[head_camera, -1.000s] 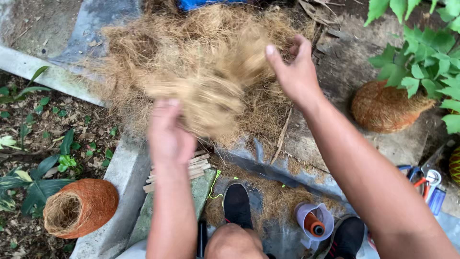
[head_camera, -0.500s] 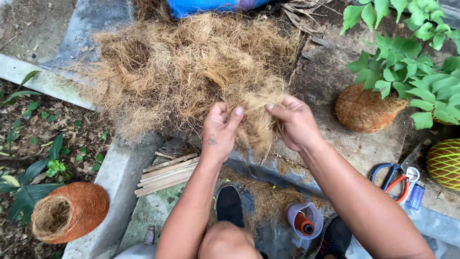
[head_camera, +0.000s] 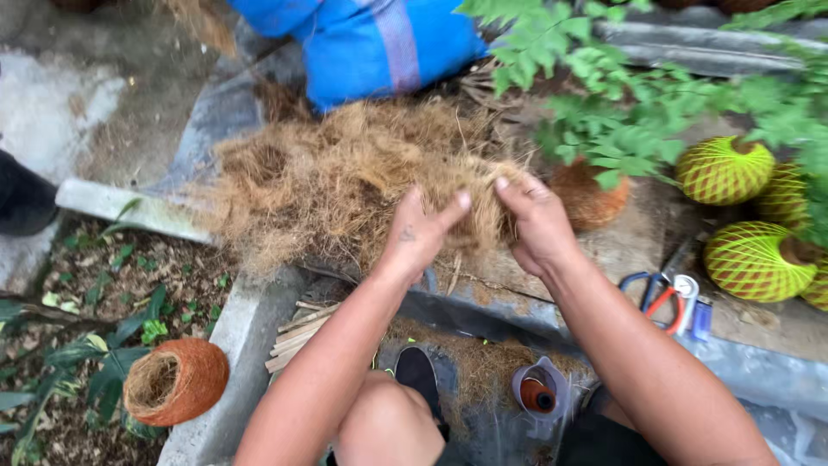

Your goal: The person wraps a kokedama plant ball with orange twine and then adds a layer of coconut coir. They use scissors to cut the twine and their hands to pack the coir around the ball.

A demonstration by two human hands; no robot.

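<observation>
Hands both buried in the loose heap of tan-brown coconut fibre (head_camera: 345, 177), which lies spread on the grey concrete slab (head_camera: 112, 129) just ahead of my knees. Left hand (head_camera: 420, 235): fingers curled, thumb pressed toward them, clamped on a tuft at the near edge. Right hand (head_camera: 536, 223): fingers (head_camera: 511, 192) closed on the same tuft from the other side, the two hands nearly touching.

I'd judge the fibre very light, springy, tangled, shedding strands. Not fragile, not slippery. Best taken in a full pinch deep in the clump, since thin wisps would just pull free.

Beyond the fingers: blue woven sack (head_camera: 371, 43), touching the heap's far side. Right of the right-hand fingers: round brown fibre ball (head_camera: 591, 200), close by and partly under the green leafy branch (head_camera: 621, 121); further right, fibre balls wrapped in yellow-green netting (head_camera: 724, 170). Near my right forearm: blue-and-orange-handled scissors (head_camera: 651, 298). Below the wrists: bundle of thin wooden sticks (head_camera: 297, 336), small pale cup with an orange spool (head_camera: 538, 393). Far left and low: orange-brown fibre bowl (head_camera: 175, 381) on the leaf litter. The overhanging branch crowds the right side; nothing blocks the heap itself.
</observation>
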